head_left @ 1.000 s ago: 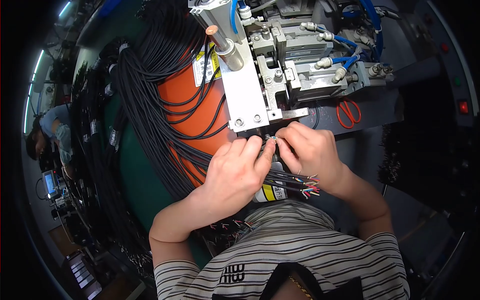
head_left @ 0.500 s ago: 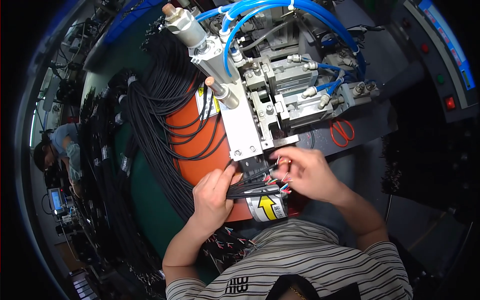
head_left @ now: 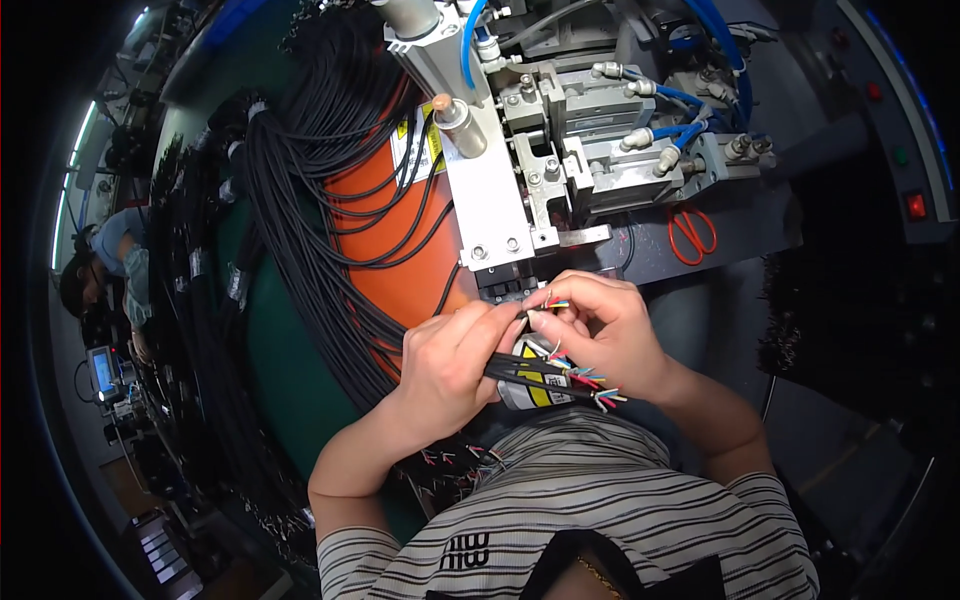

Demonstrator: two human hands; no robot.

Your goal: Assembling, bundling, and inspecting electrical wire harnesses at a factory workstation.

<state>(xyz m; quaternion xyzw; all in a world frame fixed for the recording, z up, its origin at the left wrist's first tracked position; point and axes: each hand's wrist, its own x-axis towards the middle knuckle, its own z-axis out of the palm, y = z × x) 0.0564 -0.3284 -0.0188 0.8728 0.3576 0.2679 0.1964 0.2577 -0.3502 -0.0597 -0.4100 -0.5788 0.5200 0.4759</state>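
My left hand (head_left: pixel 450 360) is closed around several black cables (head_left: pixel 530 370), whose stripped ends fan out in coloured wires (head_left: pixel 585 382) to the right. Between its thumb and forefinger it also pinches one cable near its end. My right hand (head_left: pixel 605 335) is closed at the fingertips on that cable's end, where short coloured wires (head_left: pixel 558 304) stick out. Both hands meet just in front of a metal pneumatic machine (head_left: pixel 487 210). Beneath the cables lies a white and yellow label (head_left: pixel 530 396), partly covered. The cables run back left into a large black bundle (head_left: pixel 290 200).
Orange scissor handles (head_left: pixel 692 235) lie on the grey surface right of the machine. An orange plate (head_left: pixel 370 215) and green table (head_left: pixel 290 400) lie under the bundle. A control box with lit buttons (head_left: pixel 915 206) stands at right. Another person (head_left: pixel 120 255) works at far left.
My hands have come together, the right fingers now on one cable end beside my left thumb. The held cables have shifted right. The whole view has tilted, so the machine appears higher.
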